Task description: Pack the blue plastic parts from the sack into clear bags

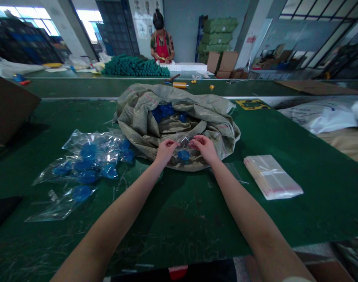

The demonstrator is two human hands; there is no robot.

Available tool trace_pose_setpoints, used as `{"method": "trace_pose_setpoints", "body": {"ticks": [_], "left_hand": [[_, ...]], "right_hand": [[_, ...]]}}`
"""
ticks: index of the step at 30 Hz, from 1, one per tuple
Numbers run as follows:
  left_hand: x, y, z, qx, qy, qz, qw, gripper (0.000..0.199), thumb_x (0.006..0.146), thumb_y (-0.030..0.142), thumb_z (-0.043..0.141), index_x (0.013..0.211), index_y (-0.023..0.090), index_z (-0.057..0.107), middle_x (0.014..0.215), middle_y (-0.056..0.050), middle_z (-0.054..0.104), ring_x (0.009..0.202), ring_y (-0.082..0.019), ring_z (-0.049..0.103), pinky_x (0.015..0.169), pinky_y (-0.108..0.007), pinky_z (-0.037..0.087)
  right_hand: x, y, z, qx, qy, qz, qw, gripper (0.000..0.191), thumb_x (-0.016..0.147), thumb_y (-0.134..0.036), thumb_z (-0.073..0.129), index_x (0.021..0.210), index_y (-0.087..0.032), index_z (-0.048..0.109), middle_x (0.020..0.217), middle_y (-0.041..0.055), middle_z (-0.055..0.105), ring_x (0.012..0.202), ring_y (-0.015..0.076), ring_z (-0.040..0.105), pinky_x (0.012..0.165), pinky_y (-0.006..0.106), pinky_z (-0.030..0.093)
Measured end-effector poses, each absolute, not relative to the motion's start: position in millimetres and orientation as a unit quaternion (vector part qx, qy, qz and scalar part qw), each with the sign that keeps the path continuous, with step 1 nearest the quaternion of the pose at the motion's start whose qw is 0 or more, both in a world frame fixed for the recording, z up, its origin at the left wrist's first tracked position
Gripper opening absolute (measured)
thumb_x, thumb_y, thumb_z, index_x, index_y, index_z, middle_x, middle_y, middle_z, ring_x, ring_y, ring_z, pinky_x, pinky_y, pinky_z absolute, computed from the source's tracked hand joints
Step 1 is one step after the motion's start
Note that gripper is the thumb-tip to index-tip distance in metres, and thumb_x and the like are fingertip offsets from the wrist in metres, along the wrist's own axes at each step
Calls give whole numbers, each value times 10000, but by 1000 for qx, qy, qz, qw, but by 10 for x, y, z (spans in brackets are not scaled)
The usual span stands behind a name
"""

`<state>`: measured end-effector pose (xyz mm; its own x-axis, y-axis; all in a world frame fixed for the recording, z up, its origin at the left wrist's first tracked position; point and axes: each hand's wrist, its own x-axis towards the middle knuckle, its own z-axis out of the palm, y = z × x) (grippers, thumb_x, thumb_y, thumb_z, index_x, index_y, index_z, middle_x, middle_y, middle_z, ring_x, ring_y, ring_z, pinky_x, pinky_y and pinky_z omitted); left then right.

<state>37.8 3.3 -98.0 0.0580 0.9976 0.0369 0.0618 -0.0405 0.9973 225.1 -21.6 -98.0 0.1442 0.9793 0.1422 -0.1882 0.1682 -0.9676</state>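
Green tabletop [196,223], head view: the left hand [166,150] and right hand [206,147] each pinch a glossy, transparent plastic bag [184,141]; a round, translucent blue disc [184,155] shows just below, against the near folds of a crumpled olive sack [134,129].

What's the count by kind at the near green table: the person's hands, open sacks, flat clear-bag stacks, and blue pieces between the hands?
Hands: 2 (left hand, right hand)
Open sack: 1
Flat clear-bag stack: 1
Blue piece between the hands: 1
Total: 5
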Motion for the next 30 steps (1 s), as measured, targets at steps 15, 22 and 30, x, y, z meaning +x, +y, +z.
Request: {"method": "trace_pose_setpoints", "body": {"ticks": [15,22,30], "left_hand": [[422,278,-824,607,448,480,448,242,680,285,787,867,133,762,844,-64,737,763,-159,647,749,-270,502],[409,316,-813,575,464,461,492,313,694,303,780,959,138,773,636,-35,667,569,-114,553,580,-233,447],[425,328,-793,571,453,457,509,265,660,300,790,864,131,770,558,-23,618,521,-100,510,531,-220,414]], "right_hand": [[2358,-185,-969,-464,-459,433,622,342,650,-424,806,869,-216,645,806,22,743,746,184,711,760,365,601],[2444,-166,-949,-459,-432,429,648,385,588,-397,858,877,-210,685,805,16,749,745,191,722,814,385,601],[2475,-154,-954,-487,-446,404,633,345,604,-406,839,858,-208,714,795,16,748,717,176,707,741,342,591]]}}
